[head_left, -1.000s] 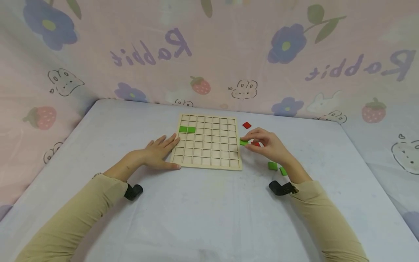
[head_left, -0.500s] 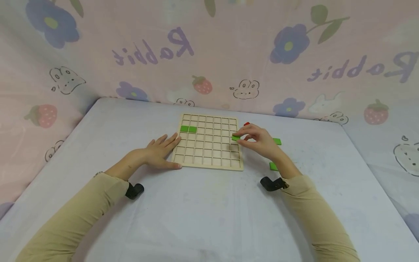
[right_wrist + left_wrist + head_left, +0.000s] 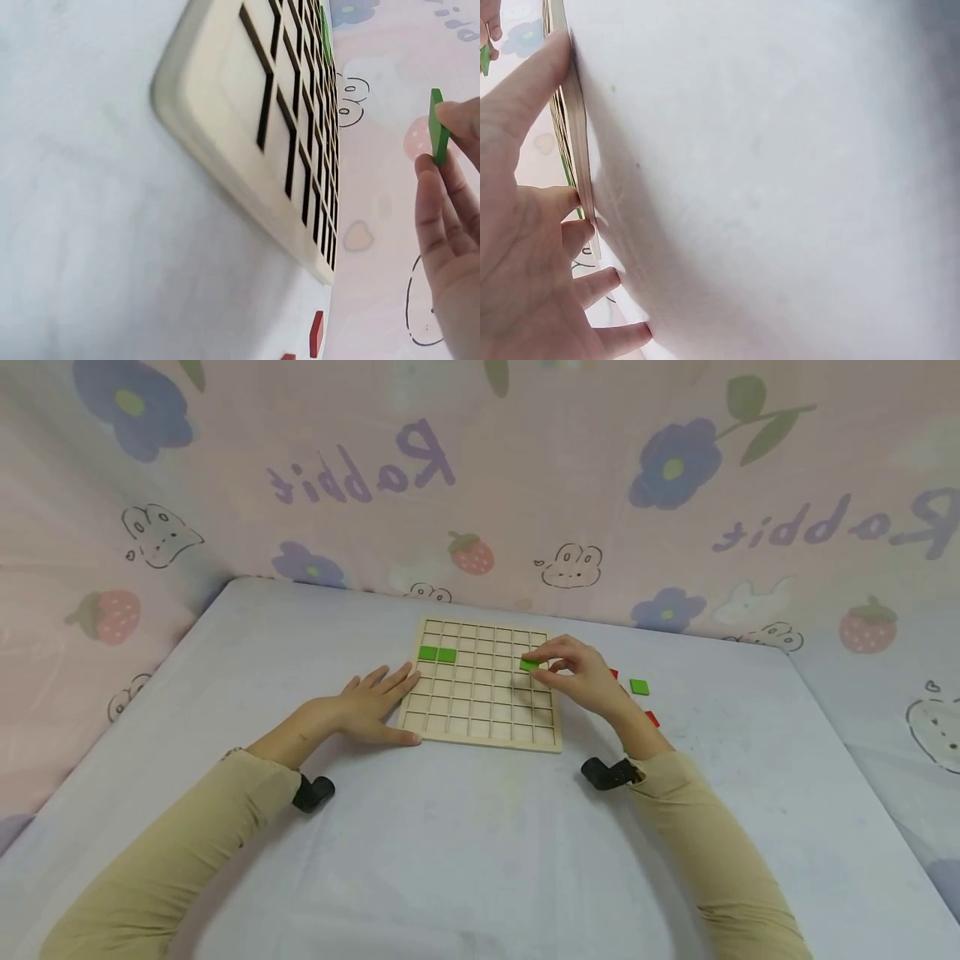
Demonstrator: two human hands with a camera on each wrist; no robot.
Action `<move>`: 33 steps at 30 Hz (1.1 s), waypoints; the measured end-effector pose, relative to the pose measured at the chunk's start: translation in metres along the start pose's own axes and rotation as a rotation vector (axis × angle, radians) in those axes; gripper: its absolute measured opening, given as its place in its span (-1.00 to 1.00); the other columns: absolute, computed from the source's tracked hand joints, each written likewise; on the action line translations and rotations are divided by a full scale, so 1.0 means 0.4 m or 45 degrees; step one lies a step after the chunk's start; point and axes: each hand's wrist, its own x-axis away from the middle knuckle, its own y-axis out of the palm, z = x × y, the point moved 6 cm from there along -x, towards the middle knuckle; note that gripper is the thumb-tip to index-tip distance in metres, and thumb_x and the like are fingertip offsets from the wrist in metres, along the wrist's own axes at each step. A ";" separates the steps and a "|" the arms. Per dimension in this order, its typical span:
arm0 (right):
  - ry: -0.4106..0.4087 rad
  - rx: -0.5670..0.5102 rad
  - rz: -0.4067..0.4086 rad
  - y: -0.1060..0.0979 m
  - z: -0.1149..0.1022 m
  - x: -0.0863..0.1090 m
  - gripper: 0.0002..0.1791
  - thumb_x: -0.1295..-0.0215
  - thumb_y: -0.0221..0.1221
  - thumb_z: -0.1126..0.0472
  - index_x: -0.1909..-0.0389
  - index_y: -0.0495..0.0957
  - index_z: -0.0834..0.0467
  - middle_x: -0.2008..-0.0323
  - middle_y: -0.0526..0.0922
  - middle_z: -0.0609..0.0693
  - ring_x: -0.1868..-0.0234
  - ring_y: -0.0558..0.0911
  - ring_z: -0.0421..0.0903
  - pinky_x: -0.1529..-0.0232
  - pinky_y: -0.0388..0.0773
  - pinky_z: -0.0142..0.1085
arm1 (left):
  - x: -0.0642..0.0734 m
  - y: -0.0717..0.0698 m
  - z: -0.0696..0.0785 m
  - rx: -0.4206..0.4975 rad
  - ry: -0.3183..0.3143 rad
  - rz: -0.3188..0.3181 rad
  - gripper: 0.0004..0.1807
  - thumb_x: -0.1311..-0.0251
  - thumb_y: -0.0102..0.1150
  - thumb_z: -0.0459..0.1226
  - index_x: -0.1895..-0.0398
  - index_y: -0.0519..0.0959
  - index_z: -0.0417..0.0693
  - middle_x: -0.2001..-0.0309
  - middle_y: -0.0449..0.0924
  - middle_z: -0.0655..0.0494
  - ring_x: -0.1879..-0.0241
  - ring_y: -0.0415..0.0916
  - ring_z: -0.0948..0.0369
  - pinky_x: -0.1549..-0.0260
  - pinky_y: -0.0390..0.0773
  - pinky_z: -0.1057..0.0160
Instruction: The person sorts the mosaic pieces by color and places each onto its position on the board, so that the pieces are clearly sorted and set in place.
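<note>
A pale wooden grid board [image 3: 480, 744] lies on the white-covered table. Two green square tiles [image 3: 447, 655] sit side by side in cells near its left edge. My left hand [image 3: 367, 706] rests at the board's left side, fingers spread and straight; thumb and some fingertips touch the edge in the left wrist view. Over the right part of the board, my right hand [image 3: 583, 678] pinches another green square tile [image 3: 438, 131] between thumb and fingers. That tile is held clear above the grid in the right wrist view, and its shadow falls on the cells.
Right of the board lie loose tiles: a green tile [image 3: 639, 687], a red tile [image 3: 652, 718] and another red tile [image 3: 614, 673], the red ones partly hidden by my right hand and wrist. A patterned cloth [image 3: 510, 485] hangs behind the table.
My right hand has carried the green tile leftward from beside the board to over its right columns. The left hand stays at the board's edge.
</note>
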 end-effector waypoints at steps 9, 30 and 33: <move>0.036 0.041 -0.006 0.017 -0.072 -0.017 -0.71 -0.24 0.21 0.41 0.01 0.59 0.40 0.03 0.54 0.28 -0.07 0.49 0.13 -0.02 0.51 -0.11 | 0.001 -0.003 0.002 -0.006 -0.005 -0.005 0.09 -0.20 0.10 0.20 -0.53 -0.25 -0.12 -0.55 -0.41 -0.10 -0.48 -0.42 -0.26 -0.33 -0.25 -0.38; 0.098 0.008 -0.019 0.069 0.001 -0.113 -0.72 -0.26 0.25 0.25 0.02 0.65 0.18 0.02 0.55 0.09 -0.06 0.51 -0.02 -0.02 0.49 -0.20 | 0.000 -0.002 0.001 -0.024 -0.005 -0.002 0.08 -0.20 0.09 0.20 -0.53 -0.25 -0.12 -0.55 -0.40 -0.09 -0.48 -0.41 -0.25 -0.33 -0.24 -0.38; 0.101 0.016 -0.029 0.077 -0.003 -0.123 -0.72 -0.26 0.24 0.26 0.01 0.66 0.18 0.02 0.55 0.09 -0.07 0.52 -0.01 -0.05 0.50 -0.17 | 0.002 -0.002 0.001 -0.022 -0.010 -0.005 0.08 -0.20 0.09 0.20 -0.54 -0.25 -0.11 -0.55 -0.41 -0.08 -0.48 -0.41 -0.25 -0.33 -0.24 -0.38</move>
